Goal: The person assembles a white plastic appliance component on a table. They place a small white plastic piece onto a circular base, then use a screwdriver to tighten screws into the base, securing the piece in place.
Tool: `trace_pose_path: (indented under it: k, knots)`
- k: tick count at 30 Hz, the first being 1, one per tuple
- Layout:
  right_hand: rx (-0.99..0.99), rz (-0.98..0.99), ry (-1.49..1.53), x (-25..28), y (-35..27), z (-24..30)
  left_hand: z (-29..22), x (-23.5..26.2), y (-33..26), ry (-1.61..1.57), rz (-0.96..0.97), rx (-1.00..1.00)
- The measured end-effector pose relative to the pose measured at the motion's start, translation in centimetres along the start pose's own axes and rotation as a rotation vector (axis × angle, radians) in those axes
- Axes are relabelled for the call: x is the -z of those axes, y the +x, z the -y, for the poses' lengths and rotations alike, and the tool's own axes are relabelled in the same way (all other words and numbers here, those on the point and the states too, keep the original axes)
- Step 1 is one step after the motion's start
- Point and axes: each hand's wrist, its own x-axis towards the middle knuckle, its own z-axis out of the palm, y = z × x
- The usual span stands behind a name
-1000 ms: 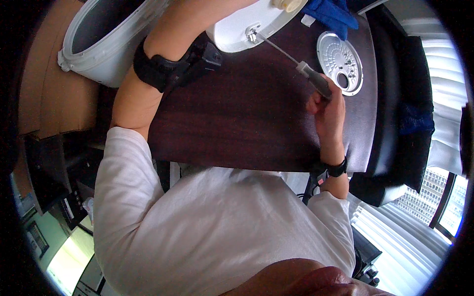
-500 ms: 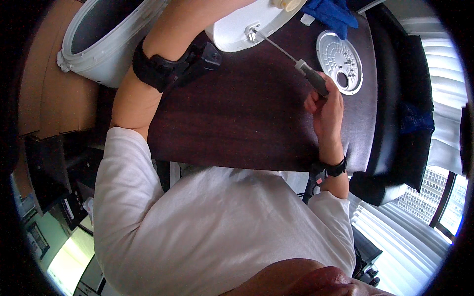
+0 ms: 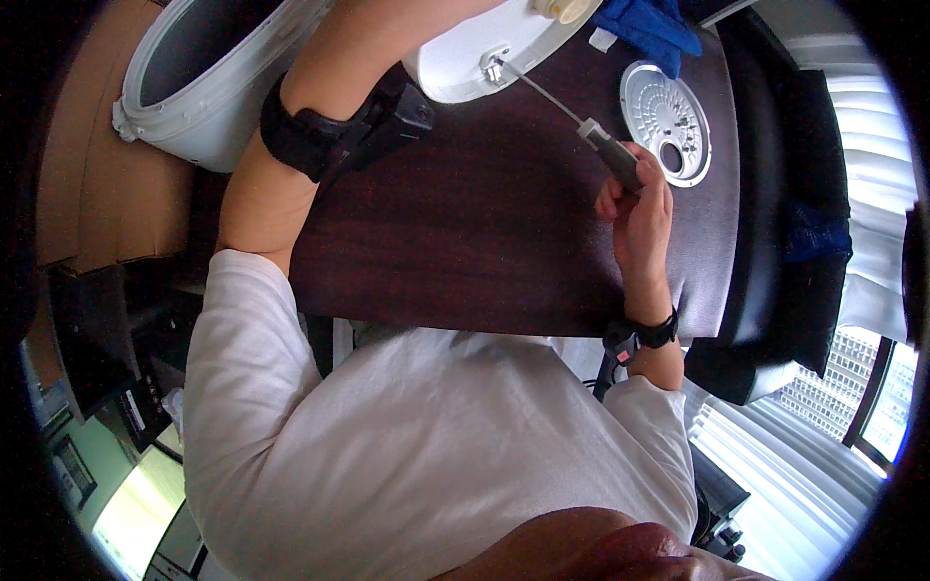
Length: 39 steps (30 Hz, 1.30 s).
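Observation:
A screwdriver [image 3: 612, 155] with a grey handle is held in my right hand [image 3: 641, 208], its fingers closed round the grip. The long shaft slants up and left, and the tip meets a small metal fitting [image 3: 492, 68] on the side of a white rounded housing [image 3: 450, 68]. A cream-coloured round part [image 3: 560, 10] sits on that housing near the top edge. My left forearm reaches across to the housing, but my left hand lies beyond the upper edge of the picture.
A white tub [image 3: 203, 126] with a dark inside stands at the left beside cardboard [image 3: 107, 194]. Right of the housing lie a perforated round white disc [image 3: 690, 126] and a blue cloth [image 3: 654, 34]. The dark wooden table [image 3: 455, 223] has a black seat [image 3: 775, 194] beyond its right edge.
My right hand and wrist have shifted very slightly, with the screwdriver tip still at the metal fitting. Everything else looks the same.

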Motion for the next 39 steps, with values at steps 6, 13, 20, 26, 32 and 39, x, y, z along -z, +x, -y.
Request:
trace_pose_path:
  k: [6,13,20,26,32,39]
  knots:
    - [0.021,-0.013,-0.026,-0.1,-0.2,0.0,-0.4,0.3,-0.3,-0.014,-0.007,-0.023]
    - [0.081,0.004,-0.059,0.1,-0.2,-0.2,0.2,-0.1,0.2,-0.067,0.014,0.025]
    - [0.139,0.000,-0.107,0.2,-0.3,-0.5,-0.1,0.0,0.2,-0.044,0.017,0.027]
    - [0.125,-0.015,-0.220,0.1,-0.4,-0.3,0.1,-0.1,0.0,-0.051,-0.002,0.000]
    - [0.172,-0.022,-0.230,-0.1,-0.5,-0.4,0.0,0.0,0.0,-0.048,0.016,0.007]
    - [0.282,-0.013,-0.301,-0.4,-0.7,-0.4,-1.2,0.7,-0.4,-0.016,0.018,0.001]
